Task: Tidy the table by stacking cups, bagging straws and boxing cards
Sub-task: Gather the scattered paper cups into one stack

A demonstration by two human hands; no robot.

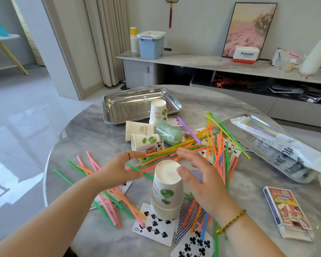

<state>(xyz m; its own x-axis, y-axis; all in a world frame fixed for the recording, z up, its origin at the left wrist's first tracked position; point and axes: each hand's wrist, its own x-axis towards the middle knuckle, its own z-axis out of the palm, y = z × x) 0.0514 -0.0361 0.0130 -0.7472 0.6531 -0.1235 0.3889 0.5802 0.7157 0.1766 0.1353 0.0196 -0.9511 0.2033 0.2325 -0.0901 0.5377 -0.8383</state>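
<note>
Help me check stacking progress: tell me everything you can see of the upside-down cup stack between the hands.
White paper cups nested upside down form the cup stack, base on top, rims bunched at the bottom. The outermost bears a green tree print. It stands upright on a spade card, a blue-backed card at its right, straws around it. The thumb of the right hand touches its top edge; the left hand is apart.

Two bare forearms show. A thin yellow, green and gold beaded bracelet [232,221] circles the wrist just behind the right grip [202,180]. Well left of that bracelet, the left grip [117,171] wears a thin dark ring [128,154] on one finger.
</note>
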